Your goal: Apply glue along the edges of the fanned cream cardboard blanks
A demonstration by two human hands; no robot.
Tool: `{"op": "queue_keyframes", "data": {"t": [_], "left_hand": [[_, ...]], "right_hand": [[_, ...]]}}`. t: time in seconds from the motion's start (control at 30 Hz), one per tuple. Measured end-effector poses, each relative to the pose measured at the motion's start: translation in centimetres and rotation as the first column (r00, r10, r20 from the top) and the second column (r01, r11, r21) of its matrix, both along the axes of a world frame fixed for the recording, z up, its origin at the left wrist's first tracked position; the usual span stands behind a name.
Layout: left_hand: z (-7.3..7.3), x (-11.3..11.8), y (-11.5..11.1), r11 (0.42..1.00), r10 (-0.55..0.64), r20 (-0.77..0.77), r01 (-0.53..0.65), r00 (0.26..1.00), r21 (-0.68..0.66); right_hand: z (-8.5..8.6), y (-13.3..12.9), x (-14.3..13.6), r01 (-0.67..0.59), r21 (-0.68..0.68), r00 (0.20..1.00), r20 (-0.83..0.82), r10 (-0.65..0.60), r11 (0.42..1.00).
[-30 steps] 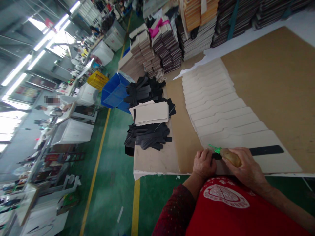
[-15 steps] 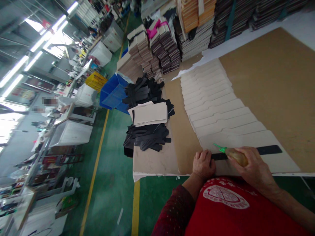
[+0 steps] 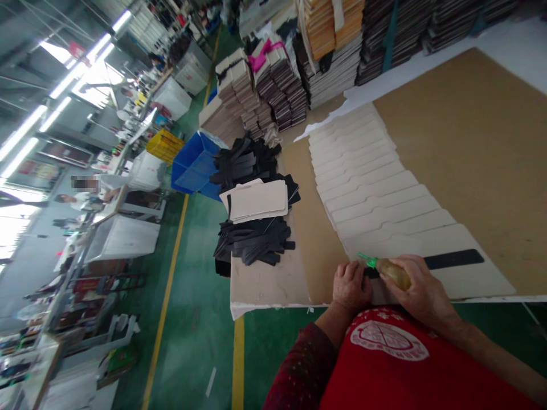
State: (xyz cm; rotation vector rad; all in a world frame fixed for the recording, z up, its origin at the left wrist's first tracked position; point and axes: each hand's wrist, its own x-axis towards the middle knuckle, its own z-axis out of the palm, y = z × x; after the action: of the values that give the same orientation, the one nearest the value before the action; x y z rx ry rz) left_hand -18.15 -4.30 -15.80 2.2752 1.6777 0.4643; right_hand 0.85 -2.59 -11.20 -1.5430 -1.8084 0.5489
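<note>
On smooth pale panel (image 3: 419, 245): right hand (image 3: 422, 289) gripping bulbous brown handle (image 3: 394, 274); left hand (image 3: 351, 286) curled by flat black strip (image 3: 455, 259), grip unclear.

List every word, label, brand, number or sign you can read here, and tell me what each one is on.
No text can be read.
White print on the red garment: an emblem with marks like lettering, too small and blurred to read.
Red sign near the ceiling lights: too blurred to tell whether it bears any words.
</note>
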Motion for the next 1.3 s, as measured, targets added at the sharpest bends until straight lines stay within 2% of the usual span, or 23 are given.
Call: {"op": "queue_keyframes", "data": {"t": [0.33, 0.8, 1.3], "left_hand": [[-0.2, -0.1, -0.1, 1.0, 0.001, -0.017, 0.0, 1.0, 0.026], [-0.2, -0.2, -0.1, 0.999, 0.007, 0.0, -0.007, 1.0, 0.04], [-0.4, -0.3, -0.1, 0.999, -0.005, -0.017, 0.006, 1.0, 0.052]], "right_hand": [[0.8, 0.0, 3.0, 0.153, 0.007, 0.985, 0.08, -0.153, 0.988], [2.0, 0.0, 5.2, 0.262, 0.005, 0.948, 0.184, -0.259, 0.965], [1.8, 0.6, 7.9, 0.398, -0.09, 0.9, 0.231, -0.37, 0.913]]}}
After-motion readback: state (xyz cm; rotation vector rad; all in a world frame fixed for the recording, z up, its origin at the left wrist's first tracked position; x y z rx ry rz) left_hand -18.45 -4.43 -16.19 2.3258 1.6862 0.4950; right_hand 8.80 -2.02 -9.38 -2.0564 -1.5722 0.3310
